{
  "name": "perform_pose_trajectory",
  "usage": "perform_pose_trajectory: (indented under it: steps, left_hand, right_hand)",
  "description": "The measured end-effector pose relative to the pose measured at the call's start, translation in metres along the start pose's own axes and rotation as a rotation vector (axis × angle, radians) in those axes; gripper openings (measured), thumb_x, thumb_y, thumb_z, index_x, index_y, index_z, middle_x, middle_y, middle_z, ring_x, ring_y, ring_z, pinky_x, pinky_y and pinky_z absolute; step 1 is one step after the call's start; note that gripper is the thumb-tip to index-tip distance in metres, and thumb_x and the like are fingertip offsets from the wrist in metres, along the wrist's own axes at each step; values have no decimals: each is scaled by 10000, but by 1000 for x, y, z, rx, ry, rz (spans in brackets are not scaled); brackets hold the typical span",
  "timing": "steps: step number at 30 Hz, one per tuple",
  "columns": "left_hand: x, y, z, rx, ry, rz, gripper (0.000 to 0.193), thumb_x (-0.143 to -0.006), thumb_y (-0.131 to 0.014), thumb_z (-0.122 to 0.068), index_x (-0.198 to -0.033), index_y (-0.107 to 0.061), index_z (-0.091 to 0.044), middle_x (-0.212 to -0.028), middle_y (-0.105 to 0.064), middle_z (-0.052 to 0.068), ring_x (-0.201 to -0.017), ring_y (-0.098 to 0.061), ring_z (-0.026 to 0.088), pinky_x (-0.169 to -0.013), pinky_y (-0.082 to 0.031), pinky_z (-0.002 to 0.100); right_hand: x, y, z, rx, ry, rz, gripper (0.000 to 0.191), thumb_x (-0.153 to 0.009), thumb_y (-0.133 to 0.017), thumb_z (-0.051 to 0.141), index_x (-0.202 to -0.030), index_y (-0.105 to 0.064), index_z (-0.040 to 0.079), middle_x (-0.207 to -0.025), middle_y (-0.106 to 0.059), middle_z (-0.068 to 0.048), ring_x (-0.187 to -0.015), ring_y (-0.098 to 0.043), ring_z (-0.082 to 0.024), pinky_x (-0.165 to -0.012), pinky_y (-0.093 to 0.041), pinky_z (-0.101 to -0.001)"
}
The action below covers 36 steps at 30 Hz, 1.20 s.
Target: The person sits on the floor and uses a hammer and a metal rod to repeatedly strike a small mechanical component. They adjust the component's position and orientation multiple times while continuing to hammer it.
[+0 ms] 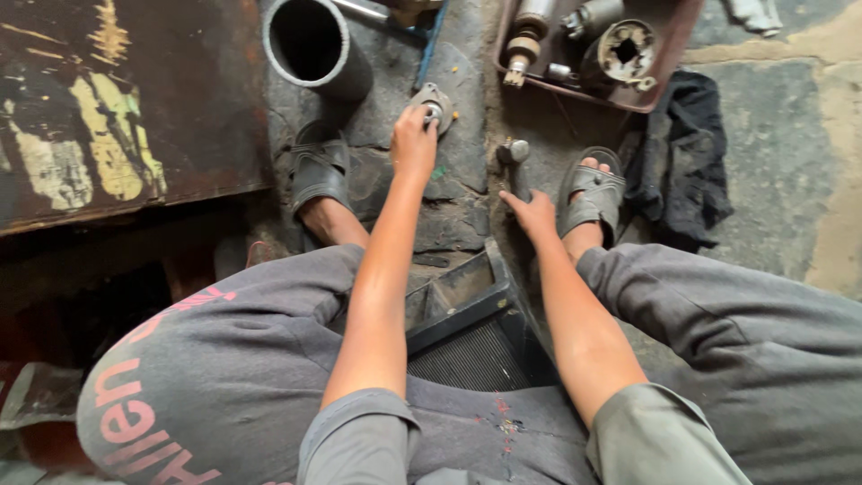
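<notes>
Grimy concrete floor (772, 135) carries the flanged metal part (435, 101) at upper centre, pinned under the closed left hand (413, 139), while the hammer (515, 162) is gripped by the right hand (533, 214); steadiness is best kept.

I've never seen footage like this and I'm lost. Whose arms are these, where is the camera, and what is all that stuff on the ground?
There is no machine here: the camera sits on a person's head and looks down, so you see their own arms, grey-trousered knees and sandalled feet above a dirty concrete floor. The left hand rests its fingers on a small round metal part lying on the floor. The right hand touches a short metal rod with a ball-shaped end. Around them lie a grey pipe, a reddish tray of worn metal parts, a dark rag and a rusty painted sheet. A black crate sits between the knees.
</notes>
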<state>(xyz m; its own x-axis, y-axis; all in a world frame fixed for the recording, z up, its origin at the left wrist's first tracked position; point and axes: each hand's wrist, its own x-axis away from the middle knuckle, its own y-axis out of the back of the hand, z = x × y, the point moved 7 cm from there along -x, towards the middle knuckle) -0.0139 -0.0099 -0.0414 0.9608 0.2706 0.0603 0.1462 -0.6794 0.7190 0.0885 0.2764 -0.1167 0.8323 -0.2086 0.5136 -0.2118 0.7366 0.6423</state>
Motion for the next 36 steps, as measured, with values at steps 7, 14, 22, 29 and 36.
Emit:
perform_pose_trajectory:
  steps: [7,14,22,29,36]
  left_hand:
    - [2,-7,9,86,-16,-44,249,-855,-765,-113,-1099,-719,-101,-1116,-621,149,-1014,-647,394,-859,-526,468]
    - [4,-3,5,35,-175,-108,252,-843,-789,-96,-1082,-715,-75,-1208,-659,83,-1145,-605,331,-938,-513,415]
    - [2,-6,4,-30,-211,-156,230,-813,-811,-104,-1009,-693,-83,-1100,-672,78,-1128,-610,323,-953,-512,443]
    - [0,-15,-3,-31,-170,-71,230,-868,-761,-91,-1071,-653,-80,-1139,-622,116,-1152,-604,351,-911,-529,461]
    - [-3,-15,-10,-41,-164,-105,192,-872,-728,-97,-1046,-650,-74,-1196,-620,131,-1161,-601,368,-903,-533,472]
  right_hand:
    - [1,-3,-4,22,-28,17,697,-776,-789,590,-989,-724,-70,-912,-730,-287,-920,-728,-421,-813,-546,-486]
    - [-1,-7,-9,-122,-7,11,585,-779,-787,500,-891,-700,-68,-772,-720,-228,-733,-717,-332,-713,-540,-477]
    - [-6,3,50,-485,47,61,660,-1053,-556,555,-720,-561,-15,-602,-533,-87,-543,-513,-204,-516,-401,-394]
    - [1,59,172,-185,351,132,641,-1060,-514,541,-750,-604,-12,-595,-587,-85,-525,-602,-177,-502,-476,-369]
    - [41,99,255,156,496,76,625,-1055,-572,532,-783,-663,-23,-615,-612,-203,-593,-625,-339,-602,-485,-451]
